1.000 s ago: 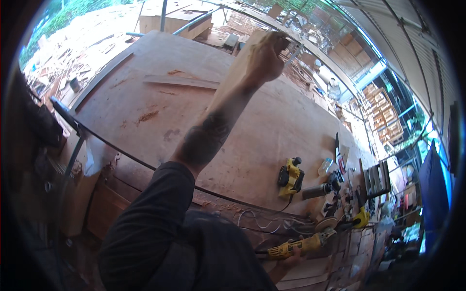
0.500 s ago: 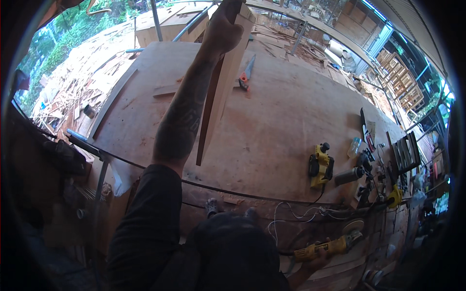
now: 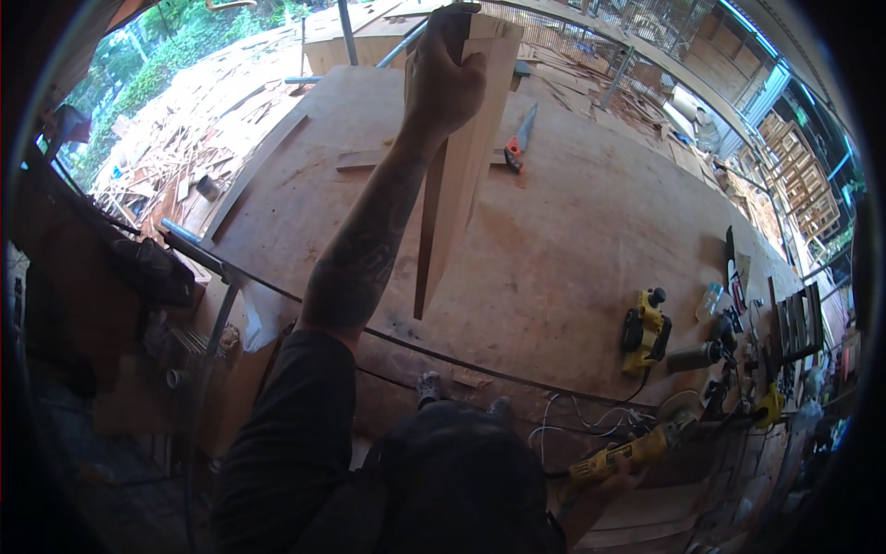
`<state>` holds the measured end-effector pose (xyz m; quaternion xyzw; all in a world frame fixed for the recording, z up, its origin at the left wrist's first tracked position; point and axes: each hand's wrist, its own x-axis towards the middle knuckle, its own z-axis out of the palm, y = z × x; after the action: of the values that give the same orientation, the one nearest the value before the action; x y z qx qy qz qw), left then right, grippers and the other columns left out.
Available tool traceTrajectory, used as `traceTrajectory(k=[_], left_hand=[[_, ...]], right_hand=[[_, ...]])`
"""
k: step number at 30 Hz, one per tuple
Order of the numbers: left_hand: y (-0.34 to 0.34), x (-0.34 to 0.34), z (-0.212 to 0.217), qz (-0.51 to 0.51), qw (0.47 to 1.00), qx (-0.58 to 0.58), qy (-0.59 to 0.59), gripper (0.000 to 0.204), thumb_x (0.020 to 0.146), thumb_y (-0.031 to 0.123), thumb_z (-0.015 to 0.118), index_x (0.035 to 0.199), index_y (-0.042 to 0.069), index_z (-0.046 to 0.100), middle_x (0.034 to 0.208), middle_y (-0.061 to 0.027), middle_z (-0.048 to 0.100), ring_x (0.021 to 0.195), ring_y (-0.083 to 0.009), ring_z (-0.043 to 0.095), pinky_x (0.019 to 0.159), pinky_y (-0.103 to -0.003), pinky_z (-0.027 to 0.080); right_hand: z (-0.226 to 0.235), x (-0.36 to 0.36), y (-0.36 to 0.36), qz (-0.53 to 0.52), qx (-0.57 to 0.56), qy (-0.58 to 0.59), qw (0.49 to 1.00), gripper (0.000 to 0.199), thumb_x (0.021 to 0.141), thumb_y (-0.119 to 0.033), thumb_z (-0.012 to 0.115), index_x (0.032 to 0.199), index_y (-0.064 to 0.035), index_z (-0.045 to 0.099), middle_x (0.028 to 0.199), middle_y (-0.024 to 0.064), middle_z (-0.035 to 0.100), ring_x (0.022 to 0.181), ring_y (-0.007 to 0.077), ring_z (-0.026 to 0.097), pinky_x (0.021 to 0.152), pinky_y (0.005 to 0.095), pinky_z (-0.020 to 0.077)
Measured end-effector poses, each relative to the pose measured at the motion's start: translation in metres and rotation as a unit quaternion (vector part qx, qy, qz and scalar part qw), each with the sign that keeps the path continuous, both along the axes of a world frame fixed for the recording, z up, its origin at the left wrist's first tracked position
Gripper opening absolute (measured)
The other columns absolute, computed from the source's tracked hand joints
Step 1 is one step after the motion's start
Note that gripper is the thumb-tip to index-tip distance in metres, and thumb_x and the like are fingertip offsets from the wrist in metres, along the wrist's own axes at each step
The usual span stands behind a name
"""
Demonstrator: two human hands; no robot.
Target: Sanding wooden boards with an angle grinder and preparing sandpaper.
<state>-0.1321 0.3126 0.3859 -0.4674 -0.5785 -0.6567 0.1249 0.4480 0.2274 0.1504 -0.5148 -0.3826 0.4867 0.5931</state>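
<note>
My left hand [image 3: 449, 90] is closed around the upper end of a long pale wooden piece [image 3: 469, 171], arm stretched out over the worktable. The piece is held up on edge, its narrow lower end pointing back toward me. Low at the right, my right hand [image 3: 620, 477] grips the body of a yellow angle grinder [image 3: 600, 461]. A round disc [image 3: 681, 404] is fitted at the grinder's head, near the table's front edge. Some fingers of the right hand are hidden under the tool.
On the plywood table [image 3: 517, 277] lie a red-handled handsaw [image 3: 518, 148], a yellow electric planer [image 3: 648, 332] and a flat wood strip [image 3: 363, 160]. A dark cylinder [image 3: 694, 356], a clear bottle [image 3: 709, 301] and white cables [image 3: 577, 420] crowd the right. Wood scraps [image 3: 226, 129] pile up beyond the left edge.
The view has swung, so the table and tools appear farther right. My left hand and the wooden piece have come slightly nearer. The grinder's head has tilted a little upward in the picture.
</note>
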Motion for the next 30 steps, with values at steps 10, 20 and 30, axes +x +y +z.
traceTrajectory(k=[10, 20, 30], left_hand=[[0.007, 0.034, -0.020, 0.088, 0.993, 0.072, 0.038, 0.050, 0.089, 0.001, 0.064, 0.137, 0.009, 0.053, 0.120, -0.0166, 0.072, 0.115, -0.0325, 0.071, 0.100, -0.043, 0.055], [0.054, 0.045, -0.006, 0.082, 0.989, 0.120, 0.022, 0.059, 0.085, -0.010, 0.049, 0.143, 0.002, 0.040, 0.122, -0.0212, 0.059, 0.118, -0.0356, 0.063, 0.107, -0.045, 0.048], [0.051, -0.017, 0.003, 0.059, 0.997, 0.046, 0.026, 0.054, 0.087, -0.006, 0.062, 0.138, 0.000, 0.045, 0.129, -0.0148, 0.064, 0.119, -0.0263, 0.065, 0.106, -0.037, 0.050]], right_hand=[[-0.013, -0.003, 0.024, 0.005, -0.008, -0.040, 0.999, 0.073, 0.071, 0.002, 0.063, 0.143, 0.0013, 0.051, 0.121, 0.0145, 0.066, 0.091, 0.0271, 0.069, 0.080, 0.0373, 0.0606], [-0.024, 0.015, 0.023, -0.013, -0.001, -0.045, 0.999, 0.079, 0.072, 0.003, 0.065, 0.149, 0.0003, 0.048, 0.133, 0.0161, 0.062, 0.108, 0.0289, 0.066, 0.090, 0.0394, 0.0607], [-0.030, 0.037, 0.003, -0.021, -0.029, -0.024, 0.999, 0.082, 0.080, -0.003, 0.066, 0.158, 0.0012, 0.039, 0.142, 0.0157, 0.061, 0.121, 0.0289, 0.062, 0.101, 0.0385, 0.0539]])
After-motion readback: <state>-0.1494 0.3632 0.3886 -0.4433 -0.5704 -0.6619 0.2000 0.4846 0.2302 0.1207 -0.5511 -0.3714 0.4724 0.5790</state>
